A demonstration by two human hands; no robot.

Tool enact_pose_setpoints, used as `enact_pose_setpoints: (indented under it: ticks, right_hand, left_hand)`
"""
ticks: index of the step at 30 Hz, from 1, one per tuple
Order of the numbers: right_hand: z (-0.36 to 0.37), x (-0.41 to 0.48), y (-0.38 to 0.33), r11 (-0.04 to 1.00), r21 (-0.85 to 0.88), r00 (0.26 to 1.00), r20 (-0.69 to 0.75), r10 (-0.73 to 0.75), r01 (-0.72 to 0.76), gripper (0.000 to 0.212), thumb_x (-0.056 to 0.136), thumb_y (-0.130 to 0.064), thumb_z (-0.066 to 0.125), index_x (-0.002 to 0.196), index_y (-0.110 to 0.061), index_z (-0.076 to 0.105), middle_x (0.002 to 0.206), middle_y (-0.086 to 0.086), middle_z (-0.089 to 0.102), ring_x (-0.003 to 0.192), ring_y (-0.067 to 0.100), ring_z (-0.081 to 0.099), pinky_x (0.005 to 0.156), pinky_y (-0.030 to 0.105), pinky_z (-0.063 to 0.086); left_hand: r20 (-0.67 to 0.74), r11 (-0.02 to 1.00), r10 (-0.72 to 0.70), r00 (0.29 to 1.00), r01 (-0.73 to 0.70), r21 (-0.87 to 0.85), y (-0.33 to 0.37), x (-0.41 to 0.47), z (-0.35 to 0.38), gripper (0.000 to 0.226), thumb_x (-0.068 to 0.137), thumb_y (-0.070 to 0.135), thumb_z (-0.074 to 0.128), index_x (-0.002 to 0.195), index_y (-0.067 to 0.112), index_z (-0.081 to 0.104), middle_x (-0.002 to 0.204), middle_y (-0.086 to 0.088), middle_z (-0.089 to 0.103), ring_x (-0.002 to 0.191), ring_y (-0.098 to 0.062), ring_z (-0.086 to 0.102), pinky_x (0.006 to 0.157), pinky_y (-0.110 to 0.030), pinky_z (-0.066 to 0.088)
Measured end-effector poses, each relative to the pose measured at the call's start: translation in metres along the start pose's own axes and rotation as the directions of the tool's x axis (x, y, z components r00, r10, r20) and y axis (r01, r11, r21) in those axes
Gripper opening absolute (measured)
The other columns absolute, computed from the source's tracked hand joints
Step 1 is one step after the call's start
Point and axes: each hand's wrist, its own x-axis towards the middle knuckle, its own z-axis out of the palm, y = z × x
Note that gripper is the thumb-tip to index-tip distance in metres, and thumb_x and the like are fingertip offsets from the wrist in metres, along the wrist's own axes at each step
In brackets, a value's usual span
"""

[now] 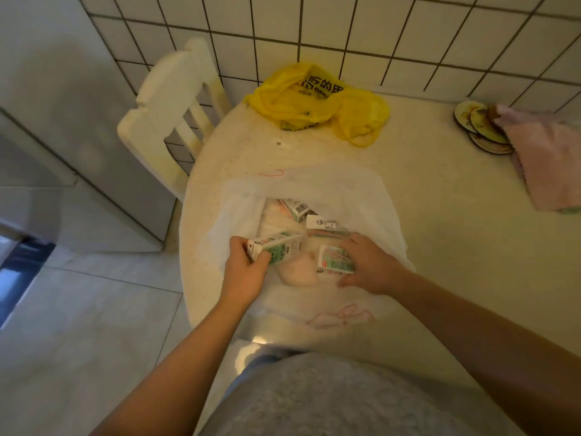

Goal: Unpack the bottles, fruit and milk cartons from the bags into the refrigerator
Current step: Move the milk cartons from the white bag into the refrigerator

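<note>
Gripping a milk carton (278,247) in the left hand (246,273), thumb and fingers curled round its near end, tilted over the open mouth of the white bag (361,190). Clasping a second carton (333,261) in the right hand (369,265), fingers wrapped over its top, low inside that same bag. Deeper in the bag, two more cartons (295,208) lying on their sides, just beyond both hands. Farther back on the table (440,247), near the tiled wall, a crumpled yellow bag (314,99). To the left, a white chair (176,99) and a grey refrigerator (63,127).
</note>
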Motion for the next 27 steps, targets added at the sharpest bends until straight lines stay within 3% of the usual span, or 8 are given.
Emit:
enact_pose_setpoints:
  ticks: [4, 7, 10, 13, 18, 22, 25, 27]
  right_hand:
    - [-0.014, -0.021, -0.011, 0.937, 0.347, 0.965, -0.256, 0.056, 0.037, 0.059, 0.067, -0.035, 0.089, 0.112, -0.020, 0.054, 0.109, -0.002, 0.058, 0.099, 0.022, 0.059, 0.081, 0.039, 0.050]
    - [-0.025, -0.042, -0.030, 0.786, 0.606, 0.951, -0.298, 0.085, 0.120, 0.048, 0.071, -0.027, 0.088, 0.106, -0.024, 0.055, 0.100, -0.007, 0.066, 0.086, 0.009, 0.066, 0.069, 0.029, 0.054]
    - [-0.026, -0.062, -0.049, 0.669, 0.723, 0.958, -0.282, 0.058, 0.172, 0.041, 0.077, -0.018, 0.083, 0.107, -0.024, 0.056, 0.103, -0.007, 0.068, 0.082, -0.002, 0.067, 0.063, 0.018, 0.053]
    - [-0.019, -0.078, -0.066, 0.606, 0.775, 0.969, -0.244, 0.027, 0.178, 0.040, 0.079, -0.017, 0.082, 0.112, -0.022, 0.059, 0.104, -0.009, 0.069, 0.083, -0.004, 0.068, 0.066, 0.017, 0.055]
    - [-0.001, -0.091, -0.094, 0.518, 0.851, 0.996, -0.064, -0.059, 0.085, 0.054, 0.079, -0.006, 0.079, 0.125, -0.020, 0.056, 0.115, -0.001, 0.070, 0.100, 0.013, 0.070, 0.085, 0.037, 0.057]
    - [0.017, -0.092, -0.128, 0.526, 0.850, 0.991, 0.053, -0.121, 0.019, 0.057, 0.079, 0.008, 0.071, 0.121, -0.025, 0.050, 0.113, 0.004, 0.068, 0.101, 0.021, 0.068, 0.082, 0.041, 0.056]
    - [0.024, -0.090, -0.156, 0.546, 0.837, 0.985, 0.112, -0.129, -0.023, 0.057, 0.079, 0.018, 0.058, 0.121, -0.019, 0.049, 0.107, 0.010, 0.066, 0.097, 0.027, 0.064, 0.076, 0.041, 0.052]
    - [0.027, -0.091, -0.177, 0.589, 0.808, 0.982, 0.108, -0.157, 0.006, 0.057, 0.078, 0.020, 0.058, 0.121, -0.017, 0.052, 0.104, 0.010, 0.068, 0.097, 0.028, 0.066, 0.077, 0.041, 0.054]
  left_hand:
    - [-0.094, 0.994, 0.004, 0.996, -0.015, -0.107, 0.013, -0.026, -0.005, 0.020, 0.097, 0.013, 0.057, 0.105, 0.013, 0.038, 0.107, -0.003, 0.058, 0.104, -0.021, 0.063, 0.076, -0.048, 0.061]
    - [-0.160, 0.981, -0.003, 0.987, -0.029, -0.193, 0.018, -0.049, -0.013, 0.016, 0.099, 0.016, 0.055, 0.103, 0.015, 0.040, 0.112, -0.003, 0.060, 0.106, -0.019, 0.064, 0.076, -0.043, 0.062]
    - [-0.242, 0.966, -0.032, 0.970, -0.032, -0.258, 0.019, -0.077, -0.025, 0.011, 0.100, 0.018, 0.054, 0.098, 0.021, 0.043, 0.107, -0.003, 0.066, 0.097, -0.018, 0.070, 0.071, -0.034, 0.060]
    - [-0.328, 0.951, -0.066, 0.942, -0.041, -0.308, 0.021, -0.107, -0.039, 0.007, 0.101, 0.022, 0.052, 0.102, 0.018, 0.047, 0.096, -0.001, 0.070, 0.082, -0.017, 0.073, 0.068, -0.032, 0.058]
    - [-0.385, 0.934, -0.126, 0.914, -0.021, -0.356, 0.011, -0.152, -0.069, 0.021, 0.102, 0.028, 0.051, 0.111, 0.008, 0.049, 0.096, -0.002, 0.074, 0.085, -0.016, 0.073, 0.070, -0.029, 0.059]
    - [-0.417, 0.920, -0.161, 0.894, -0.017, -0.392, -0.008, -0.176, -0.100, 0.020, 0.103, 0.027, 0.051, 0.108, 0.008, 0.051, 0.091, 0.000, 0.076, 0.081, -0.013, 0.074, 0.069, -0.028, 0.060]
    - [-0.439, 0.915, -0.192, 0.878, -0.002, -0.404, -0.027, -0.187, -0.129, 0.019, 0.102, 0.029, 0.051, 0.106, 0.010, 0.053, 0.091, -0.001, 0.076, 0.081, -0.014, 0.074, 0.072, -0.032, 0.061]
    - [-0.449, 0.911, -0.204, 0.870, 0.001, -0.412, -0.041, -0.192, -0.151, 0.015, 0.103, 0.029, 0.051, 0.101, 0.013, 0.053, 0.089, -0.001, 0.077, 0.081, -0.016, 0.074, 0.071, -0.030, 0.061]
